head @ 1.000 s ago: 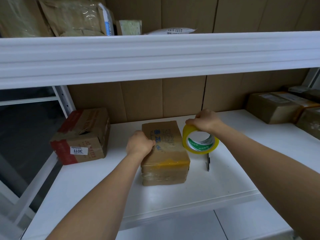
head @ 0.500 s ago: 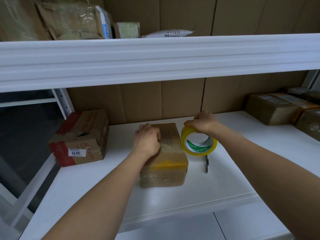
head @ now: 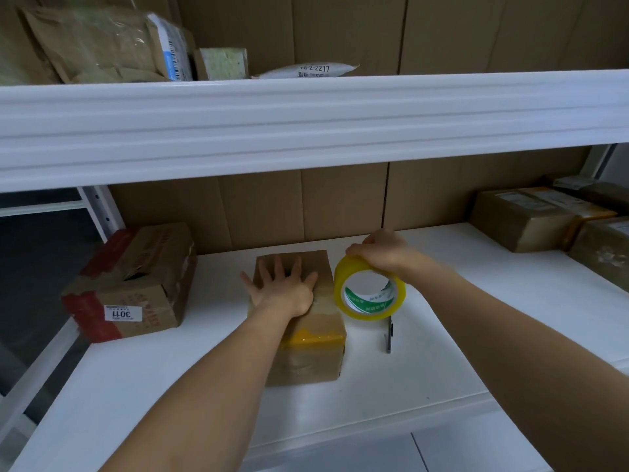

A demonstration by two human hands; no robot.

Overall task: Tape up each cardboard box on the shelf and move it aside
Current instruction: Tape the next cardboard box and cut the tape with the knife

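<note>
Now the left hand has spread flat on the box, smoothing tape, while the right hand grips the roll.

Left hand flat with fingers spread, palm down, right hand curled in a grip, both forearms extended

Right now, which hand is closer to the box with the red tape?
Left. The left hand lies beside the red-taped box; the right hand is farther away.
</note>
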